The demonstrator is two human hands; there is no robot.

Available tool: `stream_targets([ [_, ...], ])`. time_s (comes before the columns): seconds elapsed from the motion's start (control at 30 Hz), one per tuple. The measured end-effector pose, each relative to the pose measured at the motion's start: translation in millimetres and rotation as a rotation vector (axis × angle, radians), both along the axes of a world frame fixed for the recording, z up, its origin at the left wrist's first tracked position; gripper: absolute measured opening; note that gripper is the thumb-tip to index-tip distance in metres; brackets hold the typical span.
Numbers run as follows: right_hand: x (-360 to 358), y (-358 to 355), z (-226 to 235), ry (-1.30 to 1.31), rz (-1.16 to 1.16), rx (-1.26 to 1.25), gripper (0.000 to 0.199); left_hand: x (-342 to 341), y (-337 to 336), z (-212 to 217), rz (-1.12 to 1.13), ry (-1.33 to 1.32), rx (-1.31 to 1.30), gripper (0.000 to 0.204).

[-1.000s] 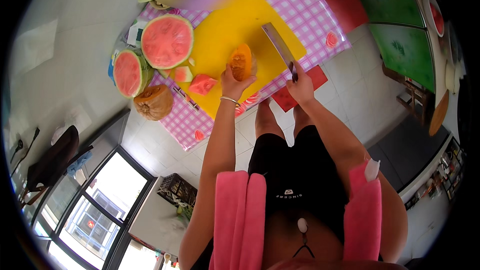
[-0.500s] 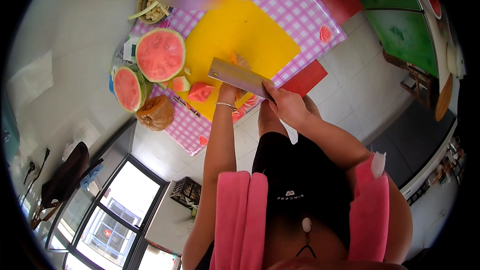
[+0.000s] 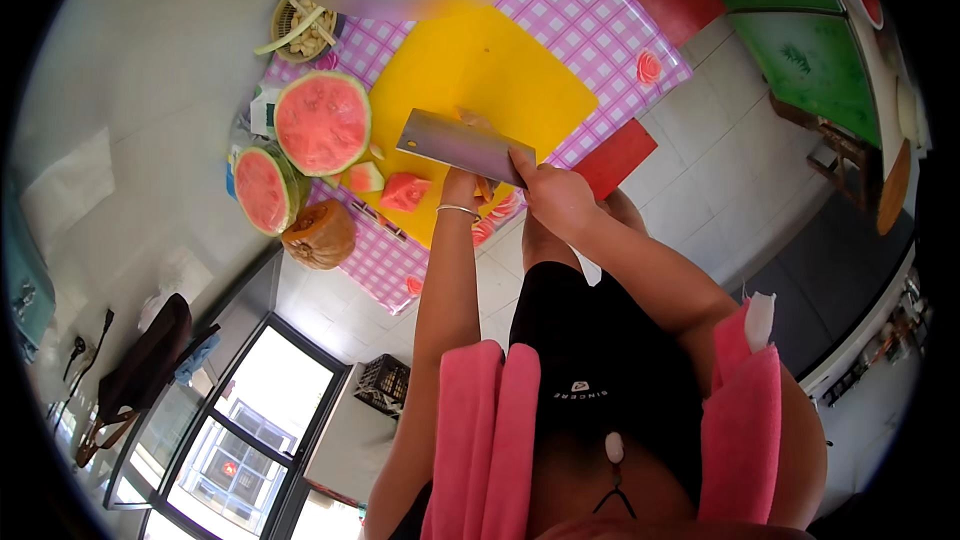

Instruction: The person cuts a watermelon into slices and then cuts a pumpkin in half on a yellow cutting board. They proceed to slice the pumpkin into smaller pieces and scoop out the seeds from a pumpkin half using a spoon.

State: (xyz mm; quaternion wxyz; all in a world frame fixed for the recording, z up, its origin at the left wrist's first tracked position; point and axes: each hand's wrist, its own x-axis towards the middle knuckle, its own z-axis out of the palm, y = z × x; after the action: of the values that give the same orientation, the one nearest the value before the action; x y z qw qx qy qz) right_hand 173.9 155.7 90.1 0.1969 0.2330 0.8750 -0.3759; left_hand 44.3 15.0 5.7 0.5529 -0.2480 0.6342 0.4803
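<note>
My right hand (image 3: pixel 560 198) is closed round the handle end of a wide-bladed cleaver (image 3: pixel 455 145). The blade points left over the near part of a yellow cutting board (image 3: pixel 510 65). Under and behind the blade, my left hand (image 3: pixel 461 188), with a bracelet at the wrist, grips an orange piece of pumpkin (image 3: pixel 485 188); the blade hides most of its fingers and much of the piece. Left of that hand lie a red watermelon chunk (image 3: pixel 405 192) and a smaller watermelon piece with rind (image 3: pixel 364 177).
Two cut watermelon parts, a large half (image 3: pixel 322 122) and a smaller one (image 3: pixel 262 190), stand at the left by a cut pumpkin (image 3: pixel 320 234). A basket of pale pieces (image 3: pixel 303 28) sits at the far left. Beneath is a pink checked tablecloth (image 3: pixel 610 20). A blurred shape covers the far edge.
The cleaver and my right hand have shifted slightly left, with the blade turned flatter to view. My left hand stays by the pumpkin piece. The whole view has shifted a little.
</note>
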Motion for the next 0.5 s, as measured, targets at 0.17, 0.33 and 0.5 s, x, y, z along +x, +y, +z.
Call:
stream_targets([
  [0.17, -12, 8, -38, -0.029, -0.048, -0.014, 0.05, 14, 5, 15, -0.116, 0.207, 0.085, 0.062],
  [0.33, 9, 8, -23, 0.035, -0.065, -0.028, 0.056, 14, -3, 2, -0.099, 0.164, 0.096, 0.072],
  [0.5, 14, 0, 11, -0.032, 0.047, -0.008, 0.063, 9, -5, -7, -0.007, 0.108, 0.082, 0.069],
])
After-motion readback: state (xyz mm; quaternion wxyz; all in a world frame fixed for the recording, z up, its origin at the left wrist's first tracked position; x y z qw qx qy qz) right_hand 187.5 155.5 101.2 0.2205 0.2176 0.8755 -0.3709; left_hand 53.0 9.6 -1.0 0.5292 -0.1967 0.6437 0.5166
